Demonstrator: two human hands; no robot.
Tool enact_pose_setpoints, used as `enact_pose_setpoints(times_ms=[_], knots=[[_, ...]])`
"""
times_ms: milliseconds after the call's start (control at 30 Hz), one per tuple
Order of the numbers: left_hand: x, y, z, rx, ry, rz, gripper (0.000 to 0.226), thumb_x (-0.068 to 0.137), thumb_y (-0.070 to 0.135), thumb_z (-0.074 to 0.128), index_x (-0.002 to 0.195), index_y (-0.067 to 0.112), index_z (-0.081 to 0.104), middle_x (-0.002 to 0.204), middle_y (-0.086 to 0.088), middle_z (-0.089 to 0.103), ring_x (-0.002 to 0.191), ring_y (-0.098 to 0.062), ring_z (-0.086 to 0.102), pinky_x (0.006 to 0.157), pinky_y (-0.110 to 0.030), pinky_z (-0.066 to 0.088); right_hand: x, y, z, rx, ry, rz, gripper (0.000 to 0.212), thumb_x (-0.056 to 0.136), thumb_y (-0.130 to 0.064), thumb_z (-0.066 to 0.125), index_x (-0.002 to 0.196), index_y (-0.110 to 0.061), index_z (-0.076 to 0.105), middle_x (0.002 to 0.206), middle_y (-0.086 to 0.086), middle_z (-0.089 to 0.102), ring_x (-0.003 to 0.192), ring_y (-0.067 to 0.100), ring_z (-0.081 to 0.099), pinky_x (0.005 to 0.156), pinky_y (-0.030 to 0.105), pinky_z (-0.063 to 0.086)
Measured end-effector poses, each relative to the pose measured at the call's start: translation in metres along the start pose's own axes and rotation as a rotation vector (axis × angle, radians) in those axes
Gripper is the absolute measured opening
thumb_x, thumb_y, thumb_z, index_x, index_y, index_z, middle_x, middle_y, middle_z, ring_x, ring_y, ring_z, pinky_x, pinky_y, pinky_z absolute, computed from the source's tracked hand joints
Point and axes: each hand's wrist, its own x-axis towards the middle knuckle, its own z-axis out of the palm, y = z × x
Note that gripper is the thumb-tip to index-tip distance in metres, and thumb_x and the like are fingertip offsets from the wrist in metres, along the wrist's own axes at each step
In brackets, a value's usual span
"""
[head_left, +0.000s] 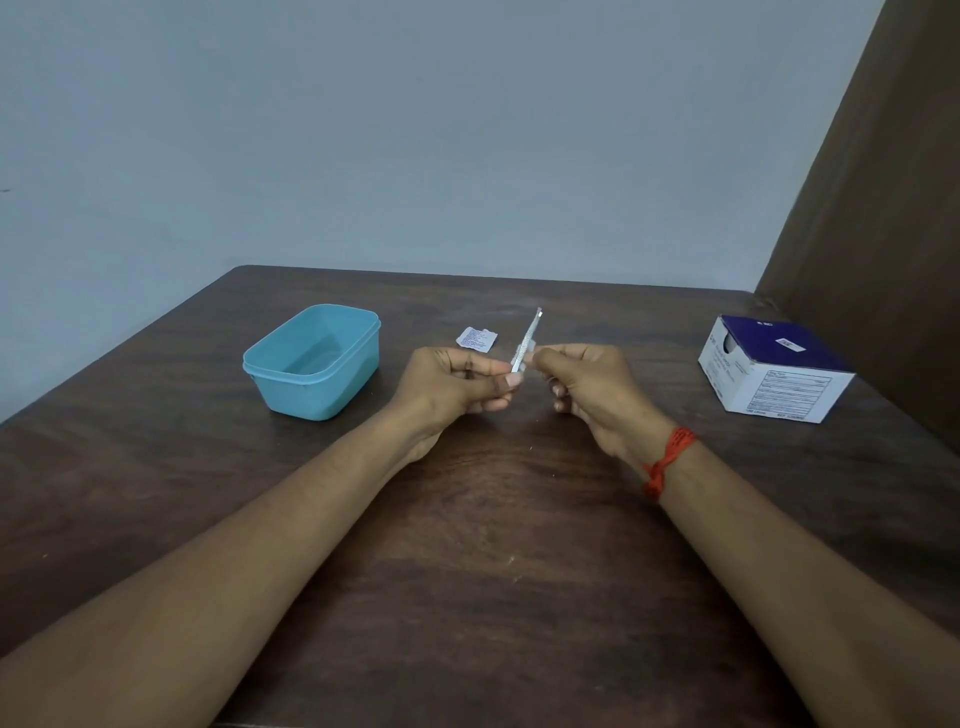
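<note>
Tub (311, 364) left on table (467, 545), box (774, 371) right, packet (475, 338) between, nearer tub.

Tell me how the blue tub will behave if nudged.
The blue tub looks like thin plastic with nothing visible inside, so it is probably light and would slide easily on the smooth wooden table. Its low, wide shape makes tipping unlikely.

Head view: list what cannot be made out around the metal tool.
Metal tool: lower end hidden by the left hand and right hand, head view.
Whether the right hand pinches the tool: too small, head view.
Torn packet: print too small, head view.
White box: label blurred, head view.
</note>
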Motion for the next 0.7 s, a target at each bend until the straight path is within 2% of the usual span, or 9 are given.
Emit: enact_pose_setpoints(times_ms=[200,367,467,700], knots=[[-0.0001,0.0011,-0.0012,-0.008,-0.019,-0.001,0.014,0.075,0.003,0.082,0.088,0.005,0.077,0.083,-0.011,0.078,0.072,-0.015,0.075,0.064,-0.02,0.059,-0.0019,-0.0025,0.0014,-0.04,0.037,-0.066,0.014,0.084,-0.018,0.077,0.069,-0.017,0.075,0.049,-0.014,0.056,0.043,0.001,0.043,0.046,0.022,0.037],[0.0008,0.0022,-0.0039,-0.003,-0.101,-0.043,0.019,0.079,0.014,0.079,0.094,0.002,0.076,0.088,-0.017,0.077,0.078,-0.017,0.075,0.069,-0.023,0.06,-0.0013,-0.0044,0.0002,0.022,0.067,-0.091,0.012,0.083,-0.018,0.078,0.071,-0.016,0.076,0.052,-0.012,0.057,0.045,0.005,0.042,0.048,0.025,0.036],[0.0016,0.0024,-0.005,-0.005,-0.11,-0.048,0.017,0.082,0.012,0.077,0.095,0.001,0.076,0.086,-0.016,0.077,0.077,-0.017,0.075,0.07,-0.024,0.061,-0.0009,-0.0033,0.0013,0.032,0.072,-0.088,0.015,0.082,-0.018,0.079,0.068,-0.017,0.075,0.053,-0.01,0.055,0.046,0.007,0.04,0.048,0.026,0.035],[0.0,0.0037,-0.0053,0.003,-0.106,-0.049,0.012,0.086,0.007,0.074,0.094,-0.002,0.075,0.077,-0.012,0.076,0.069,-0.014,0.073,0.066,-0.022,0.06,-0.0018,-0.002,-0.0035,0.003,-0.049,-0.024,0.007,0.084,-0.015,0.077,0.079,-0.01,0.077,0.058,-0.003,0.054,0.05,0.008,0.039,0.046,0.024,0.036]])
